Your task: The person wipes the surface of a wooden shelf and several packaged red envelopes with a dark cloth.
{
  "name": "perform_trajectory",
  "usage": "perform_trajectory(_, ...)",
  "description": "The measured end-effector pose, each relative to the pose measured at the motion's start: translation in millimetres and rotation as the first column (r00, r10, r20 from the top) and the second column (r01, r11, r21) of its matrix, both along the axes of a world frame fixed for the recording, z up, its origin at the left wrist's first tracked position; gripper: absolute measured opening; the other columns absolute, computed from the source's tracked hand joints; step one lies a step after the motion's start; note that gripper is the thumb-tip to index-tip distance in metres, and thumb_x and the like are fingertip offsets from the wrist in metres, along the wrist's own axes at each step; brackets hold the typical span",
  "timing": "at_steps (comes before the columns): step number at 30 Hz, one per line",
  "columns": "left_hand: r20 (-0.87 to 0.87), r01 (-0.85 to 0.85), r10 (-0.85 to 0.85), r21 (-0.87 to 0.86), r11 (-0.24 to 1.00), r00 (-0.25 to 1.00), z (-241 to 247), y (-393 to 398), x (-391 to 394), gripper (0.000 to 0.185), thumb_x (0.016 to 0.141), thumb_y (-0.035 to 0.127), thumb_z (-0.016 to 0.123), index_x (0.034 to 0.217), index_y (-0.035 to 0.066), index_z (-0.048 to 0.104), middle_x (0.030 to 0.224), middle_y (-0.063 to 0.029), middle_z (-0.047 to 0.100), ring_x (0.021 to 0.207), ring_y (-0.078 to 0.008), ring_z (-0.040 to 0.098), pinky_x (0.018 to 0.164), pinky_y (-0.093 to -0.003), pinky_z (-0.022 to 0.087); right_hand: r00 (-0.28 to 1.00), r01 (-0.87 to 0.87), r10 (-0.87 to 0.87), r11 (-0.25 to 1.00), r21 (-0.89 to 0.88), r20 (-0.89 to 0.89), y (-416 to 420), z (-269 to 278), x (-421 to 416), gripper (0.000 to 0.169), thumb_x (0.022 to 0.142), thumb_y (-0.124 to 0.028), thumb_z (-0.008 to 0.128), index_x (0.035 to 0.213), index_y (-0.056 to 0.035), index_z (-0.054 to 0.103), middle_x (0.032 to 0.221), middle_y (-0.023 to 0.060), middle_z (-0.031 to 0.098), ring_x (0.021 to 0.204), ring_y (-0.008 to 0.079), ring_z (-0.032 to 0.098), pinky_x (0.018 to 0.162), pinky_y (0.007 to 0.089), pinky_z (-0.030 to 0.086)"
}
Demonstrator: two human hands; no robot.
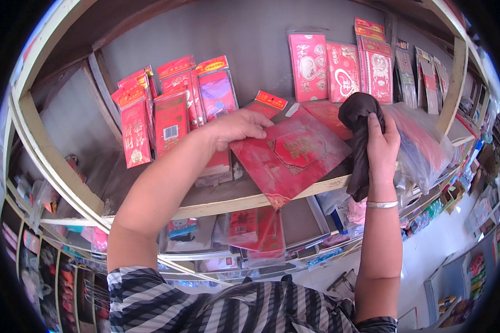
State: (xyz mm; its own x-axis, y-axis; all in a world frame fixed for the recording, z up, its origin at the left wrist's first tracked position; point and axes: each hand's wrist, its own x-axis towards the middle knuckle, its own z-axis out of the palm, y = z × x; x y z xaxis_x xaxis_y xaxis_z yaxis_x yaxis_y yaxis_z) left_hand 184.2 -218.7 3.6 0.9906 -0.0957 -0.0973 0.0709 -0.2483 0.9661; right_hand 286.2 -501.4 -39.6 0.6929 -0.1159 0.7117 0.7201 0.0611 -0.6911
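Observation:
My left hand (243, 128) grips the upper left corner of a large square red paper piece in clear plastic (293, 154), with a gold design at its middle. Its lower corner juts past the shelf's front edge. In my right hand (381, 145) is a bunched dark cloth (360, 120) that hangs down beside the red piece's right corner. Behind them lie another red sheet (327, 118) and a red packet with an orange header (271, 102), partly covered by the square piece.
Red envelope packets (135, 129) lean at the left; more red packets (308, 68) stand against the back panel. Clear plastic bags (421, 145) lie right of my right hand. The shelf's pale front edge (233, 205) runs below, with a lower shelf holding red packets (258, 229).

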Motion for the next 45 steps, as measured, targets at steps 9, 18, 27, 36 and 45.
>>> perform_trajectory(9, 0.038, -0.009, 0.010, -0.020, 1.000, 0.999, -30.5, 10.8, 3.9, 0.034, 0.076, -0.002, 0.060, 0.110, -0.007, 0.057, 0.102, -0.0133, 0.062, 0.094, -0.0194, 0.060, 0.079, -0.0306, 0.049, 0.976, 0.146, 0.122, 0.255, -0.956, 0.181, 88.6, 23.8, -49.5, 0.038, 0.084, -0.034, 0.052, 0.112, -0.0097, 0.059, 0.113, 0.0183, 0.057, 0.102, 0.0375, 0.057, 0.087, 0.0473, 0.047)
perform_trajectory(18, 0.028, -0.173, 0.173, -0.017, 0.985, 0.985, -16.3, -8.5, -1.2, 0.040, 0.073, -0.005, 0.058, 0.113, -0.004, 0.059, 0.097, -0.0100, 0.060, 0.086, -0.0174, 0.061, 0.071, -0.0281, 0.053, 0.952, 0.307, -0.048, 0.110, -0.945, 0.304, 80.1, 30.9, -27.9, 0.029, 0.081, -0.030, 0.055, 0.098, -0.0078, 0.065, 0.102, 0.0155, 0.062, 0.094, 0.0323, 0.061, 0.082, 0.0428, 0.049)
perform_trajectory(27, -0.109, -0.281, 0.271, -0.087, 0.956, 0.956, -12.5, 0.4, 1.2, 0.019, 0.081, 0.009, 0.053, 0.097, 0.006, 0.065, 0.080, -0.0051, 0.064, 0.072, -0.0155, 0.064, 0.064, -0.0292, 0.053, 0.797, 0.248, 0.383, 0.498, -0.831, 0.467, 81.2, 21.6, -111.6, 0.020, 0.076, -0.020, 0.063, 0.091, -0.0074, 0.065, 0.086, 0.0115, 0.057, 0.080, 0.0302, 0.060, 0.066, 0.0397, 0.051)
perform_trajectory(36, -0.111, -0.063, 0.044, -0.167, 0.984, 0.993, -21.1, 11.2, 8.5, 0.026, 0.086, 0.002, 0.053, 0.109, -0.005, 0.061, 0.098, -0.0139, 0.067, 0.085, -0.0171, 0.066, 0.075, -0.0293, 0.054, 0.582, 0.007, 0.737, 0.417, -0.909, 0.342, 61.0, 32.9, -112.3, 0.032, 0.063, -0.012, 0.070, 0.095, -0.0117, 0.067, 0.102, 0.0088, 0.059, 0.087, 0.0294, 0.059, 0.072, 0.0381, 0.051)
perform_trajectory(45, -0.024, -0.020, 0.017, -0.166, 0.986, 1.000, -24.7, 8.4, 6.9, 0.036, 0.076, -0.013, 0.051, 0.108, -0.003, 0.064, 0.094, -0.0148, 0.067, 0.081, -0.0174, 0.066, 0.070, -0.0286, 0.053, 0.856, 0.251, 0.351, 0.359, -0.899, 0.379, 0.9, 34.8, -69.6, 0.019, 0.072, -0.016, 0.062, 0.089, -0.0095, 0.066, 0.095, 0.0105, 0.060, 0.091, 0.0309, 0.059, 0.076, 0.0404, 0.049)
